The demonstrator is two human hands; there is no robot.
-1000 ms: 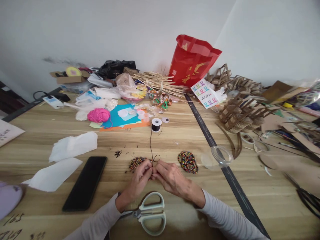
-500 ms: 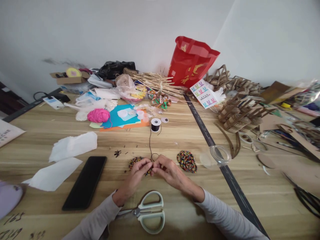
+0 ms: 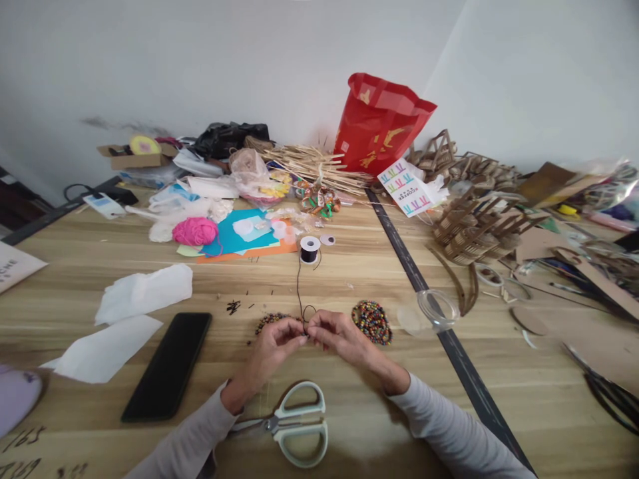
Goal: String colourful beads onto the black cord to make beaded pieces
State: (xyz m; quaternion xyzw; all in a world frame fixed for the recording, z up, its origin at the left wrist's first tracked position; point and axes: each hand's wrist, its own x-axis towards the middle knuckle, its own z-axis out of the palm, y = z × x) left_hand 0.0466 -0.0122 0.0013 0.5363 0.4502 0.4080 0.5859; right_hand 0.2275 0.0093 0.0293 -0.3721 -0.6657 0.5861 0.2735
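Observation:
My left hand (image 3: 277, 342) and my right hand (image 3: 339, 334) meet fingertip to fingertip, both pinching a thin black cord (image 3: 299, 293). The cord runs back to a white spool (image 3: 310, 249) wound with the same dark cord, and a small loop of it rises above my fingers. Partly behind my left hand lies a strand of multicoloured beads (image 3: 273, 319). A coiled heap of similar beads (image 3: 372, 322) rests just right of my right hand. White-handled scissors (image 3: 299, 422) lie below my wrists. The exact spot between my fingertips is too small to make out.
A black phone (image 3: 167, 366) and white paper pieces (image 3: 104, 349) lie to the left. Clear round lids (image 3: 438, 309) sit to the right, beyond them small woven baskets (image 3: 464, 233). Pink yarn (image 3: 194, 231), coloured sheets and a red bag (image 3: 382, 126) stand at the back.
My fingertips have shifted slightly against each other on the cord, the right fingers closing in toward the left. The whole view has moved very little; the other things lie as before.

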